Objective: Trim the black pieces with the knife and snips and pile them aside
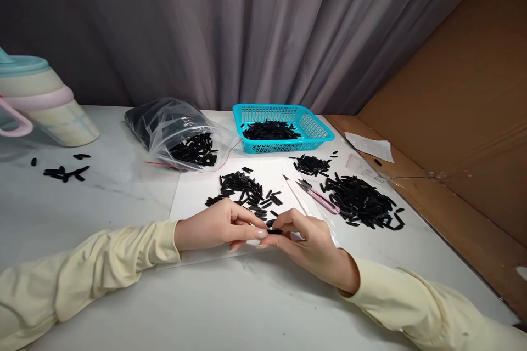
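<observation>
Evidently, your left hand (pixel 222 226) and right hand (pixel 312 242), both nearly closed, pinched a black piece (pixel 274 231); any shift called for light pressure.

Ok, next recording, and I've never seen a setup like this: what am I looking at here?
There is no machine: a person works with two bare hands. The single picture comes from a camera worn on the head, looking forward and down.

The right hand pinches a slim black piece in its fingers; the fingertips of the left hand meet its other end, though whether they grip it is unclear.

On the table lie white paper, loose black pieces, a pink-handled tool, a clear plastic bag and a teal basket, both holding more pieces. A tumbler stands at the left.
</observation>
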Available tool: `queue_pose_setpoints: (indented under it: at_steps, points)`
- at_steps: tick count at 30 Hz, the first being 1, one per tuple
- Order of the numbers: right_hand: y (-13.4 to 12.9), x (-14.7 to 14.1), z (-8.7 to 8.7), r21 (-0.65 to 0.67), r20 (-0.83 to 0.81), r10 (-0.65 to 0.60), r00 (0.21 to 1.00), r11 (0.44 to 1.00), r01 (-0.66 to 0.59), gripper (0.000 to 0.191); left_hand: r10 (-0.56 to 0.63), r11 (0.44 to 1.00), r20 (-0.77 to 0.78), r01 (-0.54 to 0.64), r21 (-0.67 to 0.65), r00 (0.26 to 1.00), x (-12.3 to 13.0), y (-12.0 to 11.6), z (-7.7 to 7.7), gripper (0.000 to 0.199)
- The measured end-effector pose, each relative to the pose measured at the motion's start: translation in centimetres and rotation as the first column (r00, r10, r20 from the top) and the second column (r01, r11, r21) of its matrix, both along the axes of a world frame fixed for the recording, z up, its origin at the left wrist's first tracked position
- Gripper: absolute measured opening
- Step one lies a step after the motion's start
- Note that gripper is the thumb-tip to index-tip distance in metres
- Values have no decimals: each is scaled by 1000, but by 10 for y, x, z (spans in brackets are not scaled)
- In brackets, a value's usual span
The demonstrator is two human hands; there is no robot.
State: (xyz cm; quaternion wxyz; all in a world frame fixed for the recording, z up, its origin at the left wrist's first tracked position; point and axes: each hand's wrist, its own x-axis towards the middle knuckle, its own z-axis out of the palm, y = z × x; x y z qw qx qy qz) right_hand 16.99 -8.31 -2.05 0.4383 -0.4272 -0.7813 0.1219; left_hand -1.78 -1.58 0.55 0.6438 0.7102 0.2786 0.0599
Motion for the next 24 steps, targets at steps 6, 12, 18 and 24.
queue_pose_setpoints:
  at_steps: [6,12,18,24]
  points:
    - [1,1,-1,-67,74,23,997,998,-18,31,87,996,-11,-87,8,996,1,-4,-1,27]
    - [1,4,-3,-230,80,40,996,973,-21,33,164,986,-35,-162,48,986,1,-7,-1,25]
    - [3,9,3,-419,-59,30,998,907,-52,32,218,975,17,-219,40,976,-2,-6,-3,24]
    - [3,9,7,-520,-116,52,992,848,-105,23,256,967,39,-256,8,966,-2,-5,-4,24]
